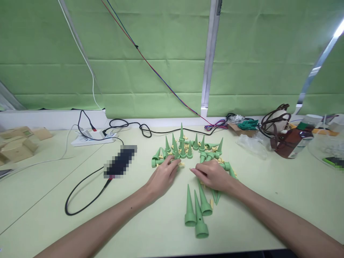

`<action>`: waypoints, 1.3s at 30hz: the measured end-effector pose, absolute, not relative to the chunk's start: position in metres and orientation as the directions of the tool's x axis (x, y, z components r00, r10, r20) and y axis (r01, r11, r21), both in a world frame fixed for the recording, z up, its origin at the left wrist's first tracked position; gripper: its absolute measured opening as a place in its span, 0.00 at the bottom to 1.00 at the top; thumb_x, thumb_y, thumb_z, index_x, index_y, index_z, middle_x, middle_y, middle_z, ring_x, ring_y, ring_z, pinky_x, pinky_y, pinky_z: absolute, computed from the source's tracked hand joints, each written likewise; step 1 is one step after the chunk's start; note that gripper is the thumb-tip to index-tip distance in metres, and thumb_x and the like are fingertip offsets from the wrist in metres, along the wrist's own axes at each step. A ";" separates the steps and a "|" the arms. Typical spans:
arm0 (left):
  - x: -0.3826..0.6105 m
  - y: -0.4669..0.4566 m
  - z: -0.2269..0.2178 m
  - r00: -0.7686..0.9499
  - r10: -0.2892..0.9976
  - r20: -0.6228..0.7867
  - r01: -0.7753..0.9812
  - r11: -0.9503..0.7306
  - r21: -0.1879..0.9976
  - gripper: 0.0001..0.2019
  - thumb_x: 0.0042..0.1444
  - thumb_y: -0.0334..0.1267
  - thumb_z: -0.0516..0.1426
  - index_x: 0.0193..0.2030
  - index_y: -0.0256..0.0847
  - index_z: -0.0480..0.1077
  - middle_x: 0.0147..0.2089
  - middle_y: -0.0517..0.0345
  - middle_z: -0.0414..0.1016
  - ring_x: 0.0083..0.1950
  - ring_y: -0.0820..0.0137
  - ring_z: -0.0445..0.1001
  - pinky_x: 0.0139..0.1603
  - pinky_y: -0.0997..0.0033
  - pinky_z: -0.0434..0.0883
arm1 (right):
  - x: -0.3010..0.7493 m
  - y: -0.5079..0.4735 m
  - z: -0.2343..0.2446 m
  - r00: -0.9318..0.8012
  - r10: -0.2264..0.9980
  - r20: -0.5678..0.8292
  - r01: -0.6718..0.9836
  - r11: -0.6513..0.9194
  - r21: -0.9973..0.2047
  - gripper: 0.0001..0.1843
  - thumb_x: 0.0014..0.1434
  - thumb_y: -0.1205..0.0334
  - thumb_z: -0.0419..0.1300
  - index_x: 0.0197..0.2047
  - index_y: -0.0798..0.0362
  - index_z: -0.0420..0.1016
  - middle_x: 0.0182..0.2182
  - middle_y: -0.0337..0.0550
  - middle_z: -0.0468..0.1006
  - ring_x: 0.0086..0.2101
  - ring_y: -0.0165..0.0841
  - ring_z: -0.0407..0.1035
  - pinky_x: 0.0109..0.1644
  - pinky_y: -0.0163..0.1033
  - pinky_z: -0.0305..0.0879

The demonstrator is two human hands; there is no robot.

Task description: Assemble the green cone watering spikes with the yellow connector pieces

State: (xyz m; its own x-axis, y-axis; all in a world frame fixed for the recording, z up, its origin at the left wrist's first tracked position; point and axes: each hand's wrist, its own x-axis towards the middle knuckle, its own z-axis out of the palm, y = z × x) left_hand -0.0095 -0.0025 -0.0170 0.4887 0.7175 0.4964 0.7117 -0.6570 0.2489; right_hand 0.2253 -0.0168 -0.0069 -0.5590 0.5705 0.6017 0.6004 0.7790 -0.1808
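Green plastic watering spikes, hollow cones with wide collars, lie and stand in a cluster on the table. Small yellow plastic pieces are scattered among them. My left hand rests at the cluster's near left side, fingers apart and touching the spikes; a yellow piece lies by its fingertips. Over the right part of the cluster, my right hand is closed, its fingers curled and thumb pointing left. Whatever is under or inside those fingers is hidden. Three spikes lie nearer to me, below the right hand.
On the left are a blurred dark device with a black cable, a white power strip and yellowish blocks. A brown bottle, a clear plastic bag and green gloves lie at the right. Green blinds hang behind.
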 end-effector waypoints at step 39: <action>-0.001 -0.010 -0.014 0.538 0.728 0.424 0.649 -0.679 0.343 0.09 0.65 0.33 0.50 0.38 0.39 0.71 0.35 0.55 0.72 0.31 0.72 0.69 0.28 0.73 0.63 | 0.228 0.042 0.007 -0.238 0.786 0.570 0.681 0.554 -0.479 0.16 0.63 0.63 0.58 0.53 0.55 0.68 0.45 0.50 0.77 0.35 0.35 0.72 0.40 0.39 0.66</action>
State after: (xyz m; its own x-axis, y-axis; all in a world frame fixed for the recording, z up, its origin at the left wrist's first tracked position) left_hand -0.0005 -0.0101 -0.0144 0.5379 0.7285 0.4242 0.6493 -0.6790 0.3426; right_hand 0.2277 0.0425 0.0072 -0.2382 0.7864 0.5699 0.6811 0.5536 -0.4792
